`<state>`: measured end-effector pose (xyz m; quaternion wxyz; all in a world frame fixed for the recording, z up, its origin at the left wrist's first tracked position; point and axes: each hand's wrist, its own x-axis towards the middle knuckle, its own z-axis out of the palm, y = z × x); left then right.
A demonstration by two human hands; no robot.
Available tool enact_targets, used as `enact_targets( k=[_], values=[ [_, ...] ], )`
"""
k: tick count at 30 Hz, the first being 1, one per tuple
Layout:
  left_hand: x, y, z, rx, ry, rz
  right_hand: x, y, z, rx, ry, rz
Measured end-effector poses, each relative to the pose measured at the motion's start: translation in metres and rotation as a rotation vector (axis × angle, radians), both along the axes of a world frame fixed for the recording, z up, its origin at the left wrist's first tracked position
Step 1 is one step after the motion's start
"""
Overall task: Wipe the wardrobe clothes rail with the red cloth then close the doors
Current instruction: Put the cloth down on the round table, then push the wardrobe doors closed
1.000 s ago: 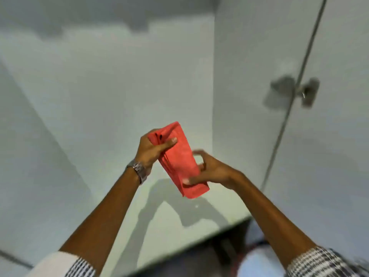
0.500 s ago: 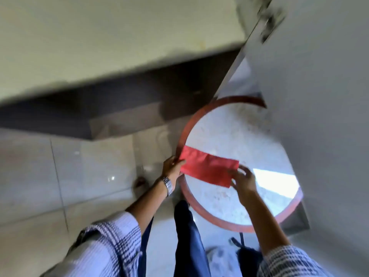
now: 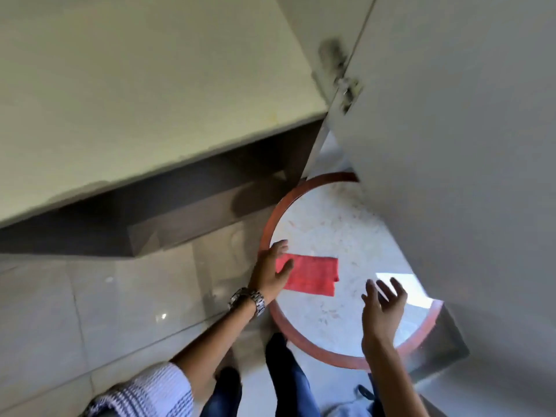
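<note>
Both hands (image 3: pixel 272 273) (image 3: pixel 382 308) spread, empty, above red cloth (image 3: pixel 311 275) on round table (image 3: pixel 331 224).

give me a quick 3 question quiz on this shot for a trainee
1. True or false: the right hand grips the red cloth.
2. Where does the cloth lie? A) on the floor tiles B) on the round table C) over the open wardrobe door
3. Fill in: the left hand wears a ___ on its wrist.

Key
1. False. The right hand is open, fingers spread, off the cloth.
2. B. The cloth lies folded flat on the pale tabletop inside the reddish rim, and the left hand's fingers overlap its left end.
3. Watch.
</note>
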<state>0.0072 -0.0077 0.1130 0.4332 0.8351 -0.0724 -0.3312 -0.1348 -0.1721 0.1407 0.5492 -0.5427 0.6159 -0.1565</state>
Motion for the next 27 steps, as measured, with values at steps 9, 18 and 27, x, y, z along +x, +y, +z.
enact_targets(
  k=[9,18,27],
  values=[
    [-0.022,-0.119,0.360,-0.690,-0.949,-0.584,-0.028,-0.011,0.273,-0.485,-0.408,-0.117],
    [-0.090,-0.116,0.492,-0.362,-1.662,-0.742,-0.022,0.046,0.363,-0.660,-0.391,0.023],
    [-0.075,-0.013,0.487,-0.287,-1.885,-0.129,-0.001,0.198,0.322,-0.863,-0.384,0.334]
  ],
)
